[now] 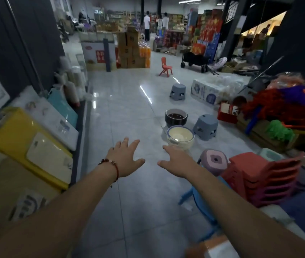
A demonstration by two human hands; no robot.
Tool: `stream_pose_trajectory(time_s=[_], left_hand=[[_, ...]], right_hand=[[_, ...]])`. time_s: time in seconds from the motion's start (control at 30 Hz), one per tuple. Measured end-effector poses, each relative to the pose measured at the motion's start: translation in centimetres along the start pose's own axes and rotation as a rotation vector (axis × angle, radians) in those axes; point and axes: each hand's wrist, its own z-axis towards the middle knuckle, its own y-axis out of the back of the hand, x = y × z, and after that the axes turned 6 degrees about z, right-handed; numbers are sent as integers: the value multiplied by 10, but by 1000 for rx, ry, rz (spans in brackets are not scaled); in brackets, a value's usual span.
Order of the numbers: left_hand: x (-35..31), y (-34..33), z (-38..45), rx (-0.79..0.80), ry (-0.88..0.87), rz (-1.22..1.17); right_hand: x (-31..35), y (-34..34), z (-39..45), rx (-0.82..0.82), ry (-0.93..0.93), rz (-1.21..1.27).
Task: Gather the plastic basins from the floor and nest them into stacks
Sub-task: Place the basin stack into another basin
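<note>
A cream stack of nested basins with a bluish rim stands on the tiled floor ahead of me. Just behind it sits a dark stack of basins with a pale rim. My right hand is stretched out, fingers apart and holding nothing, its fingertips just short of the cream stack. My left hand, with a red bead bracelet on the wrist, is also spread and holds nothing, over bare floor to the left of the stacks.
Two grey step stools stand near the basins. A purple stool, stacked red stools and a blue stool crowd the right. Yellow and white boards line the left. People stand far down the aisle.
</note>
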Motion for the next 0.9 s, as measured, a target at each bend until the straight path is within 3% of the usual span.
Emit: stream_pose_trajectory(time_s=[0.4, 0.63, 0.9], left_hand=[[126, 38, 222, 45, -91, 24], [134, 47, 332, 72, -161, 44], [91, 35, 482, 99, -225, 94]], right_hand=[[63, 6, 211, -89, -94, 87], [44, 36, 310, -135, -173, 74], [-31, 68, 425, -47, -274, 38]])
